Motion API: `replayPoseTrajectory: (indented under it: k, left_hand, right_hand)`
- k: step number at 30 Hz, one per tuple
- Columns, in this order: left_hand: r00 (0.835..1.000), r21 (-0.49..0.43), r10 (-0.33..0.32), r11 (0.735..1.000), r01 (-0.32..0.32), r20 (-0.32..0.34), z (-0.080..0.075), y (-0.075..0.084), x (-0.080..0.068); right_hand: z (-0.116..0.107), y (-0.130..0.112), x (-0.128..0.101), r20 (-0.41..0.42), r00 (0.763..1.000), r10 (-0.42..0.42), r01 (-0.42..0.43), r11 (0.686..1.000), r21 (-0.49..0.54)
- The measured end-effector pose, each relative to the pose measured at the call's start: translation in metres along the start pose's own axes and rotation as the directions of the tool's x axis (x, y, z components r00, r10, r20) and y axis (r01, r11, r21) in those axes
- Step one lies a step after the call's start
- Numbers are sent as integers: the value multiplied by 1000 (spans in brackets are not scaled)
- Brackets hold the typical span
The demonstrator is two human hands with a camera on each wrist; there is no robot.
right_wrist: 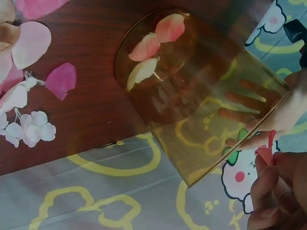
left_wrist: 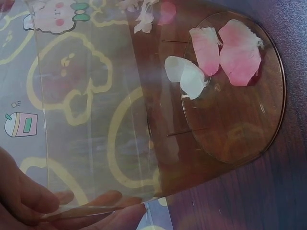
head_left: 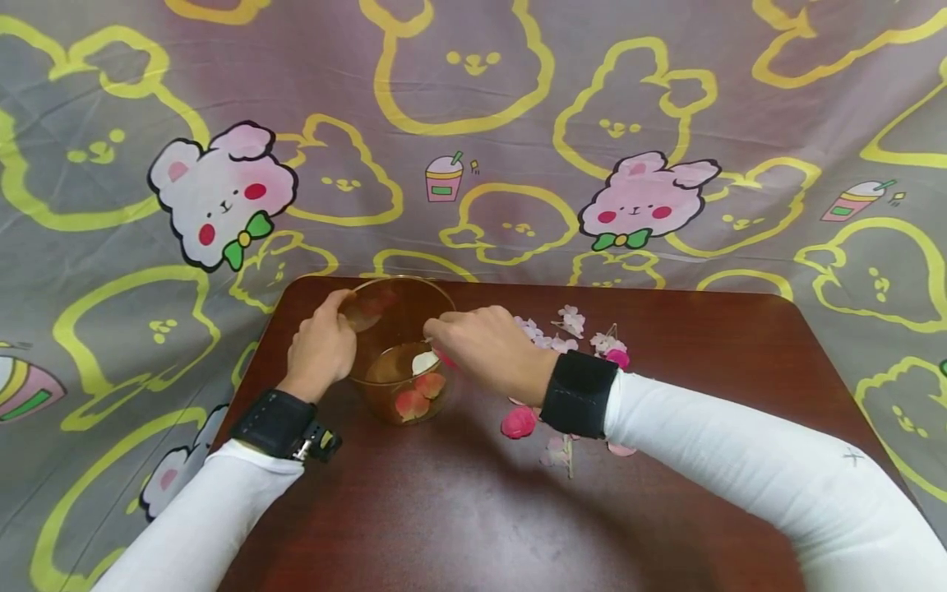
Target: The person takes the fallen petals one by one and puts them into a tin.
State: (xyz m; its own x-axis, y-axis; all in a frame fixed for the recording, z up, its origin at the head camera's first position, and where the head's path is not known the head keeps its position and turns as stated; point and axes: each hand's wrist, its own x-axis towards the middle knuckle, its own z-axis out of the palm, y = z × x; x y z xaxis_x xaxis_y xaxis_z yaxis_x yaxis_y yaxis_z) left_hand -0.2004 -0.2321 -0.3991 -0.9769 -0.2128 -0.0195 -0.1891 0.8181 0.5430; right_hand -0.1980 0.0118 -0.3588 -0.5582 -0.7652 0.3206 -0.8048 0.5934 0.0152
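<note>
White cloth at far left: sleeve [head_left: 210, 506], leading to left hand [head_left: 323, 345], in a grip on the left side of the jar [head_left: 392, 355] near its mouth, with fingers visible through the clear wall in the right-wrist view. Next, the jar itself: amber, see-through, on the far left part of the surface [head_left: 444, 510], mouth up, long axis upright or nearly so. At or near its bottom, three petals [right_wrist: 144, 47], one creamy white and two coral-pink, close together toward one side. Over the right part of the mouth, right hand [head_left: 488, 345], in a pinch on the held petal [right_wrist: 267, 151], also coral-pink, between thumb and fingertips. Key relation: jar below and leftward of the right hand; held petal just beside the mouth's edge, apparently above and clear of it; contact of the fingers with that edge impossible to tell. Nearer to the jar: left hand, in direct touch. Farther right, partly behind the right forearm: loose petals [head_left: 519, 423], pink to magenta, and pale blossoms [head_left: 570, 321], scattered on the surface, apart from the jar.
</note>
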Motion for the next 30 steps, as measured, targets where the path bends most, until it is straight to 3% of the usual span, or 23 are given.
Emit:
replayPoseTrajectory:
  k: [21,30]
  left_hand:
    - [1000,-16,-5,1000,5,9,-1,0,0]
    - [1000,-13,-6,1000,7,10,-1,0,0]
  right_hand:
    - [6,0,31,-19,998,66,-65,996,69]
    - [9,-2,34,98,992,75,-79,996,39]
